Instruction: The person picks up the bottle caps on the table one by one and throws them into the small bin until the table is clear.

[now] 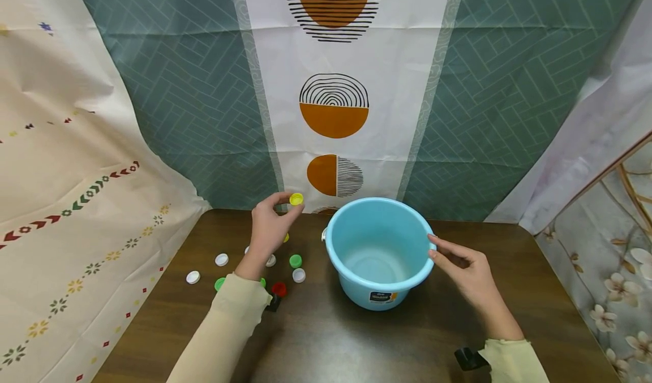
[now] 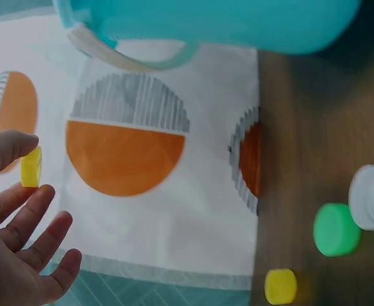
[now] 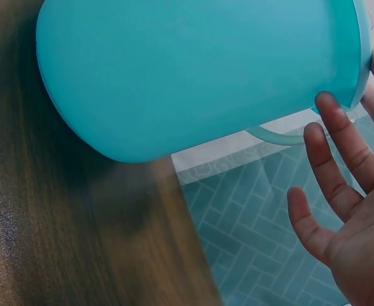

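Observation:
My left hand (image 1: 271,224) is raised above the table and pinches a yellow bottle cap (image 1: 296,199) between thumb and fingers. In the left wrist view that yellow cap (image 2: 31,167) is seen edge-on, with the other fingers spread. A light blue bucket (image 1: 379,298) stands upright to the right, and no caps show inside it. My right hand (image 1: 470,270) holds the bucket's right rim with thumb and fingertips. From the right wrist, the bucket (image 3: 174,70) fills the upper part, and the lower fingers (image 3: 330,185) of that hand stand apart from it.
On the brown table (image 1: 326,343) lie several loose caps: a green cap (image 1: 295,261), a red cap (image 1: 279,289), a white cap (image 1: 193,277) and others, some partly behind the left arm. A patterned cloth (image 1: 333,111) hangs along the table's back edge.

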Tool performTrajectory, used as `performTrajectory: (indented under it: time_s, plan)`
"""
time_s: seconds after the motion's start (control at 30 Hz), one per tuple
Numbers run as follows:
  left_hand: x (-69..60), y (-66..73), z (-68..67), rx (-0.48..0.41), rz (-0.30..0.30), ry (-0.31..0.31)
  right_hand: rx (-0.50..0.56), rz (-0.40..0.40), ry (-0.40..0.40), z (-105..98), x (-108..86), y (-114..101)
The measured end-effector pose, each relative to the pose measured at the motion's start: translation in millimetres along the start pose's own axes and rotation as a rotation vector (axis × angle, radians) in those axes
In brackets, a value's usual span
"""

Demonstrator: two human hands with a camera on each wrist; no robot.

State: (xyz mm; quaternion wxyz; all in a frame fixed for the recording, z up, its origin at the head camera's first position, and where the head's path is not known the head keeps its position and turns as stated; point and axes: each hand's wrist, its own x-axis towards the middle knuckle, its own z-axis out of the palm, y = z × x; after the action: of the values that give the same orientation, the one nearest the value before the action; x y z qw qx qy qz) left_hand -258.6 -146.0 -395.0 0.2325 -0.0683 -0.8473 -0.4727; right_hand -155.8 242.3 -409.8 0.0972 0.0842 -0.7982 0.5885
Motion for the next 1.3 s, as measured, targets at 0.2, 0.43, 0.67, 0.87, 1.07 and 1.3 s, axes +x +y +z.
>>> performTrajectory:
  time_s: [0.2,0.43,0.67,0.87,1.07,1.3]
  plan:
    - [2.9,22.3,3.6,-0.054,0.016,-0.024,-0.024,0.007,0.005,0,-0.5,0]
    - [4.7,44.0,14.5,-0.071,0.016,-0.074,-0.023,0.006,0.002,0,-0.3,1]
    - [4.5,57.6,28.9,-0.073,0.054,-0.113,-0.003,0.004,-0.005,0,-1.0,1]
    - [1.7,67.8,42.3,-0.103,0.077,-0.166,0.002,0.003,-0.003,-1,1.7,15]
    - [-2.9,79.1,54.5,-0.117,0.111,-0.222,0.009,-0.001,-0.002,0,-1.1,5]
    - [-9.2,88.3,68.7,-0.097,0.138,-0.288,0.002,-0.001,-0.001,-1,0.5,20]
